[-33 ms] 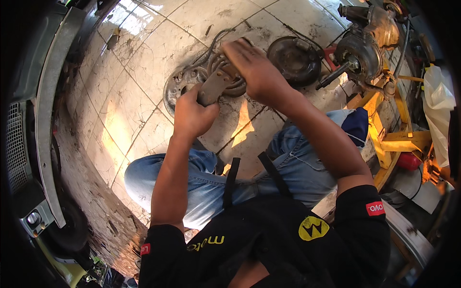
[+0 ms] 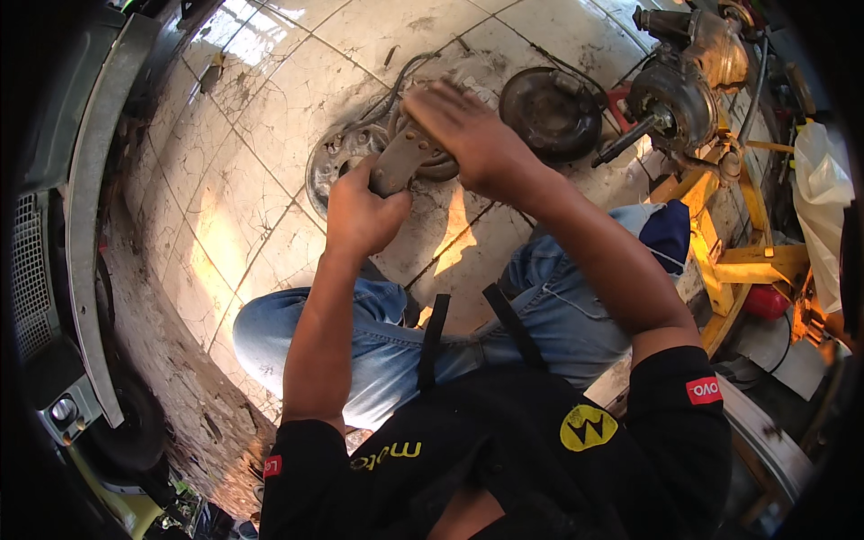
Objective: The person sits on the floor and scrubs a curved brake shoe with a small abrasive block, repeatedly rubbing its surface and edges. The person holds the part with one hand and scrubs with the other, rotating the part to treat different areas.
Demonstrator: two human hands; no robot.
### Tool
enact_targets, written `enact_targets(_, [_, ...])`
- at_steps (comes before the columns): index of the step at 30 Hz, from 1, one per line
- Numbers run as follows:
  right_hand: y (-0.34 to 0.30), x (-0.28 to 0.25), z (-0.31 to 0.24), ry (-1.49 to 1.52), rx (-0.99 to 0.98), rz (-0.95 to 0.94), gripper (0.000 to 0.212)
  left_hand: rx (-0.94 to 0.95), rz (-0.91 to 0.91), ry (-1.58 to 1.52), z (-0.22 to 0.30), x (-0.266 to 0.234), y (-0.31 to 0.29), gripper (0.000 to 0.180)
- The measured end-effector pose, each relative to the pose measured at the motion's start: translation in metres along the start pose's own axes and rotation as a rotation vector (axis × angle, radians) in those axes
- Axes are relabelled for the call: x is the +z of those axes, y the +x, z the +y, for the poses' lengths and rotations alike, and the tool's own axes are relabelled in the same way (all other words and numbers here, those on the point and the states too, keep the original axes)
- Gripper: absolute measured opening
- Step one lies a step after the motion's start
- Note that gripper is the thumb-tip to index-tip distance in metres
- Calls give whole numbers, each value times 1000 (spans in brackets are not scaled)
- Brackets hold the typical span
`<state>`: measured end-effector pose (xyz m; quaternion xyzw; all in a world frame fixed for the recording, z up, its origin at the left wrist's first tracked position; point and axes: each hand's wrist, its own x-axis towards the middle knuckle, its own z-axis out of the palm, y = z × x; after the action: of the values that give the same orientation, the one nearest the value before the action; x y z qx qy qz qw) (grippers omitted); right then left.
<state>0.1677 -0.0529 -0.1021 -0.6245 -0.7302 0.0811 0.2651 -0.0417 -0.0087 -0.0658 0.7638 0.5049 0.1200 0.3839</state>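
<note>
In the head view, we find the left hand (image 2: 360,218) with its grip clenched around the near end of a brown plate (image 2: 399,169) pierced with small holes. The plate slants between both hands, its far end running up to the right hand (image 2: 481,144). There we note stretched fingers; the underside is hidden, so we cannot tell whether this grip grasps anything. Beyond the left hand, we record a silvery disc (image 2: 322,171) on the tiled floor (image 2: 270,180). A dark round dish (image 2: 549,117) lies right of the right hand, apart from it.
</note>
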Motion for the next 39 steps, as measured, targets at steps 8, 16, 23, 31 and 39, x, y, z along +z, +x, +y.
enact_targets(8, [-1, 5, 4, 88, -72, 60, 82, 1, -17, -28, 9, -4, 4, 56])
enact_targets(16, [6, -11, -11, -25, -91, 152, 69, -147, -114, -439, -2, -5, 10, 38])
enact_targets(23, [2, -1, -5, -171, 84, 103, 65, -279, -230, -884, 3, 2, 10, 24])
enact_targets(31, [1, -1, -6, -197, 94, 105, 65, -344, -213, -914, 14, 3, 9, 25])
enact_targets(39, [1, 4, -5, -325, 56, 149, 79, -428, -331, -1021, 7, 2, 12, 25])
